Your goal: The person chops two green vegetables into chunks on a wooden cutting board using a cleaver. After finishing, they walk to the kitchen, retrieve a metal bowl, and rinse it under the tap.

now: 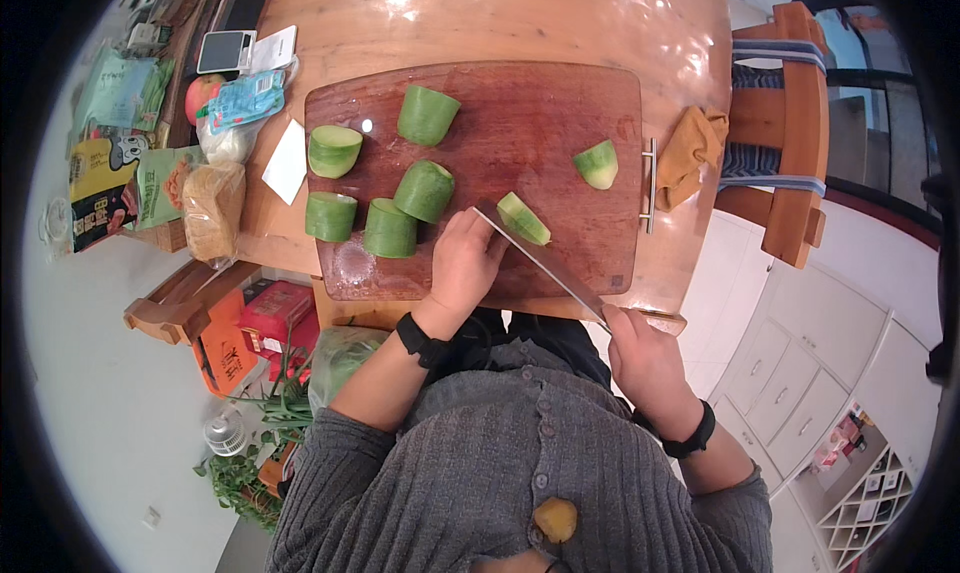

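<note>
My right hand (646, 363) is closed around the handle of a kitchen knife (544, 265), whose blade slants up and left over a wooden cutting board (525, 122). Close by the blade's tip, on its left side, my left hand (466, 254) is bent over the board; whatever lies beneath its fingers is hidden. A cut green gourd-like vegetable piece (523, 219) lies just right of the blade. Several thick green chunks, one of them upright (334, 151), stand or lie on the board's left half. A rounded end piece (597, 165) rests near the right edge.
An orange-brown cloth (691, 156) lies beside the board's metal handle (651, 186). Left of the board are a folded white paper (286, 164), bagged bread (214, 211), an apple (202, 96), a small digital scale (225, 52) and food packets. A wooden chair (795, 134) stands at the right.
</note>
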Demonstrator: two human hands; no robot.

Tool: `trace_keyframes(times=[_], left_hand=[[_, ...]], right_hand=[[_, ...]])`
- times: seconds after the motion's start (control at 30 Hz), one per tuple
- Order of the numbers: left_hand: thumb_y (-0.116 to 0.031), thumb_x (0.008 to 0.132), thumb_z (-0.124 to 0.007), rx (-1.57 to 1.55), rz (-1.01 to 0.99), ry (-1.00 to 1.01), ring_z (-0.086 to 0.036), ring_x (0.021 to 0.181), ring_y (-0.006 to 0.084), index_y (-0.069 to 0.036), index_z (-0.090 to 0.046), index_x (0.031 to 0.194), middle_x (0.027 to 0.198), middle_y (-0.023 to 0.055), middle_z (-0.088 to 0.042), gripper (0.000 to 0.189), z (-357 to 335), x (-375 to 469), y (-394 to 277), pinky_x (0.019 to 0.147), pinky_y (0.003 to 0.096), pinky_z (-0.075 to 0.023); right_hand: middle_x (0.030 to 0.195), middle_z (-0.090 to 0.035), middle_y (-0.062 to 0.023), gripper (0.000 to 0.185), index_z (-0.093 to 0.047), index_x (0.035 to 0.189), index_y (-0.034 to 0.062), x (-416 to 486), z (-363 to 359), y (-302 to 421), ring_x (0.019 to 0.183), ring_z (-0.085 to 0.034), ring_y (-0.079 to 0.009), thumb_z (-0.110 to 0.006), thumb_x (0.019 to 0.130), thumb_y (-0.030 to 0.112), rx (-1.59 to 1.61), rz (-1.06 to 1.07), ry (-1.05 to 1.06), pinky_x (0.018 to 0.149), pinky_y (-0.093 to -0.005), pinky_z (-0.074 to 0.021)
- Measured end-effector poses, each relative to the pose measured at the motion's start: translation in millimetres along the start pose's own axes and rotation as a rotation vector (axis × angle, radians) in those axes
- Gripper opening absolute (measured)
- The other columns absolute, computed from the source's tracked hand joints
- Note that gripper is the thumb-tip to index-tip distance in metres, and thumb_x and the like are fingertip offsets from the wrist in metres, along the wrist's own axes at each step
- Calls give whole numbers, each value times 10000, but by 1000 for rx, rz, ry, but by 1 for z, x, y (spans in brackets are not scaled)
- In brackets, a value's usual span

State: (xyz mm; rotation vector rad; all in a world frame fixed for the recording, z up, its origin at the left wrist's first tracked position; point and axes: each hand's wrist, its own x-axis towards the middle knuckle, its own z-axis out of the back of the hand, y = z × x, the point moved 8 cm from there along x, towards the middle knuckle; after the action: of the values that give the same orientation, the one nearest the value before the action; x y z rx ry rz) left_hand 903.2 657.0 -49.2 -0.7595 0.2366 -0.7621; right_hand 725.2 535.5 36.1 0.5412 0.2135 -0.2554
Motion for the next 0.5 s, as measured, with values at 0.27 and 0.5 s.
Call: trace_keyframes(times=[0.27, 0.5], left_hand=[[-58, 754, -728, -25, 7, 8, -592, 875, 350, -51, -637, 971, 910, 118, -619, 236, 1, 3, -2, 757, 425, -501], [-69, 771, -726, -39, 31, 21, -594, 871, 360, -36, -642, 997, 914, 136, -628, 243, 1, 5, 0, 758, 435, -501]], right_hand=[[855, -599, -135, 311, -543, 1135, 33, 2, 0, -2, 685, -645, -310, -573, 825, 13, 29, -19, 7, 556, -395, -526], [897, -609, -176, 323, -529, 1159, 33, 11, -17, -11, 740, -628, -383, -572, 840, 22, 69, -103, 133, 623, -472, -517]])
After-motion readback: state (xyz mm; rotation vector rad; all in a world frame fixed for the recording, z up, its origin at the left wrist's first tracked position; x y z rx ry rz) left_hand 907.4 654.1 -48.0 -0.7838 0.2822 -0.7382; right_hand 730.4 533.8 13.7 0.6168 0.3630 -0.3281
